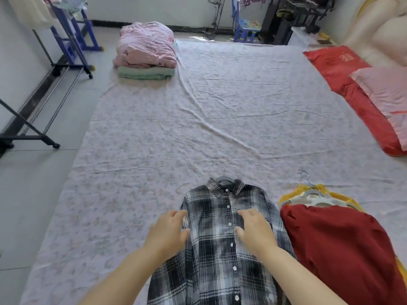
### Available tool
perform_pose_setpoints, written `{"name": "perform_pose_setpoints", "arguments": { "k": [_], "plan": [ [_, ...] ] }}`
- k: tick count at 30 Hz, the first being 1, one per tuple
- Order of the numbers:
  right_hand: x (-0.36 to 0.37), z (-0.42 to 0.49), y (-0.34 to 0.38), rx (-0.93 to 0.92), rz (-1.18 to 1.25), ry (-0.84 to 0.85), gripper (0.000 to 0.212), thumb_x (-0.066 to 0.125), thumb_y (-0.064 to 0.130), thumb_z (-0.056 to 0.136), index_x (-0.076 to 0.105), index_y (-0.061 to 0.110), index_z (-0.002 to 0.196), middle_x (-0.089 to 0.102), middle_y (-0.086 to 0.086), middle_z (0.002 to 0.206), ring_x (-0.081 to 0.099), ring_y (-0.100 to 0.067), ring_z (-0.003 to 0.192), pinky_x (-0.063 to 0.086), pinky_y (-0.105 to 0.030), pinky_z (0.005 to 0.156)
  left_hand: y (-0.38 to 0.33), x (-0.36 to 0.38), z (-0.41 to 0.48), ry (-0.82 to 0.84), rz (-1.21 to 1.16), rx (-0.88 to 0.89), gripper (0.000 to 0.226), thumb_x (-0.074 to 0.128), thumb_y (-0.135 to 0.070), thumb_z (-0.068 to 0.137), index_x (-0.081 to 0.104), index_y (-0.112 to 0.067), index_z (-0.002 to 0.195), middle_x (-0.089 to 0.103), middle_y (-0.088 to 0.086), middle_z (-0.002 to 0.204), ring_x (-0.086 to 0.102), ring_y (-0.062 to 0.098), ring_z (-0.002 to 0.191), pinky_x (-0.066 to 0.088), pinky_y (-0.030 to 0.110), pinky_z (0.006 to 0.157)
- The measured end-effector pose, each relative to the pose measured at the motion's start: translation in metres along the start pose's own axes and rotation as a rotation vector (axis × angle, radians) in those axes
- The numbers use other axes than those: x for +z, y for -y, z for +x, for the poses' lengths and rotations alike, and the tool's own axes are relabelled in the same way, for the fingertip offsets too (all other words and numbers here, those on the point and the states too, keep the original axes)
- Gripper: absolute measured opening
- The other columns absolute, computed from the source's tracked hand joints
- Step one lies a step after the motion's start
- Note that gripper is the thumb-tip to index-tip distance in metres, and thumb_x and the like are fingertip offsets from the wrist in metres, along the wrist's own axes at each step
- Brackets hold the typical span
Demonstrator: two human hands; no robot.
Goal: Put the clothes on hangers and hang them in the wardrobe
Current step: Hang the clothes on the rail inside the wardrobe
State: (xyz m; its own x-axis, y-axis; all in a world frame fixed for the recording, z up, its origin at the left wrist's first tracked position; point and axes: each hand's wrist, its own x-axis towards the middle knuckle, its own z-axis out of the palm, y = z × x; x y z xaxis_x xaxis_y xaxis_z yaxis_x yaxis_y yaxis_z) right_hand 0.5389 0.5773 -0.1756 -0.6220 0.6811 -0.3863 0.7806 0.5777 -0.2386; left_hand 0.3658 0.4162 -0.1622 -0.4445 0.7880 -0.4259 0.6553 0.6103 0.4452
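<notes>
Wide floral bed sheet [220,106] fills the scene. At its near edge lies the plaid shirt [211,260], flat and buttoned. A red garment [341,249] sits just beside it on the right. The left hand [168,233] is at the shirt's side edge and the right hand [256,231] is over its front, both with fingers loose and gripping nothing. The hanger [222,178] is tucked in the collar, hook poking out.

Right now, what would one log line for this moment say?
plaid shirt on hanger, flat on bed | left hand open at its edge | right hand open over its front
</notes>
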Motion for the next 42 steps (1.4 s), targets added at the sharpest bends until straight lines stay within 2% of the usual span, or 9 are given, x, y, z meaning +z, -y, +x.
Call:
{"name": "perform_pose_setpoints", "arguments": {
  "k": [5,11,16,20,25,28,33,38,42],
  "plan": [
    [0.000,0.119,-0.037,-0.051,-0.033,0.073,0.040,0.049,0.031,0.093,0.044,0.017,0.130,0.045,-0.002,0.132,0.042,-0.022,0.121,0.038,-0.033,0.098,-0.021,0.016,0.080,0.015,-0.055,-0.089,0.053,0.042,-0.038,0.096,0.025,-0.025,0.144,0.035,-0.005,0.140,0.036,0.013,0.126,0.034,0.032,0.104],
    [0.040,0.243,-0.071,-0.048,-0.074,0.169,0.044,0.050,0.032,0.093,0.041,0.017,0.133,0.044,-0.004,0.134,0.042,-0.024,0.122,0.041,-0.036,0.098,-0.017,0.049,0.161,0.036,-0.089,-0.144,0.053,0.041,-0.041,0.095,0.023,-0.029,0.144,0.031,-0.011,0.141,0.030,0.010,0.130,0.029,0.027,0.106],
    [0.089,0.311,-0.085,-0.036,-0.098,0.180,0.035,0.050,0.020,0.092,0.045,0.017,0.127,0.050,-0.003,0.126,0.046,-0.023,0.113,0.043,-0.032,0.089,-0.001,0.074,0.205,0.028,-0.094,-0.164,0.055,0.043,-0.042,0.094,0.022,-0.031,0.144,0.029,-0.015,0.142,0.028,0.005,0.130,0.026,0.021,0.107],
    [0.116,0.341,-0.089,-0.024,-0.080,0.171,0.040,0.053,0.017,0.090,0.042,0.018,0.128,0.047,0.000,0.128,0.045,-0.021,0.115,0.040,-0.033,0.091,0.014,0.089,0.219,0.039,-0.061,-0.173,0.056,0.042,-0.044,0.094,0.020,-0.033,0.144,0.027,-0.016,0.141,0.027,0.003,0.130,0.024,0.020,0.107],
    [0.136,0.353,-0.090,-0.038,-0.093,0.122,0.045,0.047,0.011,0.088,0.036,0.021,0.131,0.047,0.002,0.128,0.043,-0.020,0.117,0.032,-0.036,0.102,0.026,0.101,0.222,0.060,-0.031,-0.216,0.057,0.041,-0.048,0.093,0.018,-0.036,0.144,0.026,-0.018,0.141,0.027,0.003,0.129,0.026,0.020,0.106],
    [0.131,0.353,-0.091,-0.054,-0.108,0.069,0.041,0.056,0.017,0.086,0.043,0.019,0.125,0.048,-0.002,0.123,0.047,-0.022,0.109,0.037,-0.031,0.092,0.027,0.103,0.217,0.064,-0.023,-0.227,0.057,0.041,-0.049,0.093,0.019,-0.036,0.144,0.028,-0.017,0.139,0.029,0.003,0.127,0.027,0.020,0.104],
    [0.101,0.334,-0.092,-0.098,-0.043,-0.032,0.016,0.051,0.019,0.091,0.054,0.020,0.106,0.053,0.000,0.108,0.051,-0.020,0.089,0.036,-0.029,0.080,0.021,0.094,0.205,0.062,-0.056,-0.228,0.056,0.043,-0.047,0.093,0.023,-0.034,0.143,0.030,-0.017,0.138,0.031,0.002,0.126,0.029,0.018,0.101],
    [0.061,0.273,-0.091,-0.203,-0.031,-0.122,0.008,0.049,0.027,0.092,0.056,0.026,0.097,0.064,0.009,0.088,0.055,-0.013,0.081,0.029,-0.023,0.092,0.002,0.071,0.185,0.032,-0.090,-0.172,0.055,0.043,-0.044,0.094,0.021,-0.032,0.144,0.030,-0.014,0.139,0.033,0.004,0.125,0.031,0.018,0.098],
    [0.020,0.213,-0.078,-0.225,0.062,-0.216,0.001,0.060,0.023,0.087,0.060,0.022,0.087,0.061,0.007,0.072,0.055,-0.016,0.070,0.037,-0.028,0.093,-0.017,0.052,0.160,-0.026,-0.071,-0.114,0.057,0.042,-0.042,0.095,0.017,-0.030,0.145,0.027,-0.011,0.144,0.030,0.007,0.129,0.028,0.019,0.103]
  ]
}}
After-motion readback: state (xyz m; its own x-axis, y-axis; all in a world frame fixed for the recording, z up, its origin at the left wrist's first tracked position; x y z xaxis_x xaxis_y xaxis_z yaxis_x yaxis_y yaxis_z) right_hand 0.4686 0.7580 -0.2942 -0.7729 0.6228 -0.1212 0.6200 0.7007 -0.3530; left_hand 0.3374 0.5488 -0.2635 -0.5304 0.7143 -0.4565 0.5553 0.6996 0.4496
